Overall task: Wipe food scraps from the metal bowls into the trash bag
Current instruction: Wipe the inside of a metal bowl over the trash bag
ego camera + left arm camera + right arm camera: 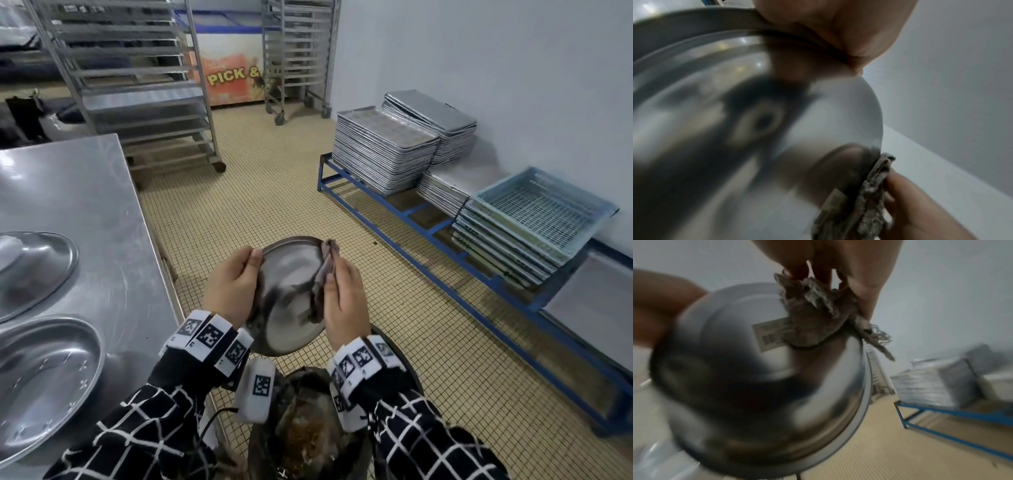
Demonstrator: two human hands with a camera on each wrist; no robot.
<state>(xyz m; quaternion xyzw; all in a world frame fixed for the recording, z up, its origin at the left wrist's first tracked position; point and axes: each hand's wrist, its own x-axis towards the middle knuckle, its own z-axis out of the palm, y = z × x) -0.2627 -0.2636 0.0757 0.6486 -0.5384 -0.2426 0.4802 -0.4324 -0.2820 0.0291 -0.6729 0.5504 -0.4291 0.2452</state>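
I hold a metal bowl (pixel 291 284) tilted above the dark trash bag (pixel 308 428), which has brown scraps inside. The bowl's outer side, with a barcode label, faces me. My left hand (pixel 233 287) grips the bowl's left rim, thumb on the outside. My right hand (pixel 342 301) pinches a grey-brown rag (pixel 325 270) against the right rim. In the left wrist view the bowl (pixel 818 113) fills the frame, with the rag (pixel 869 194) at its edge. The right wrist view shows the rag (pixel 813 318) bunched on the bowl (pixel 756 386) next to the label.
Two more metal bowls (pixel 34 267) (pixel 44 377) sit on the steel table (pixel 85 192) at my left. A blue floor rack carries stacked metal trays (pixel 383 150) and plastic crates (pixel 534 219) on the right. A wheeled tray trolley (pixel 130 85) stands behind the table.
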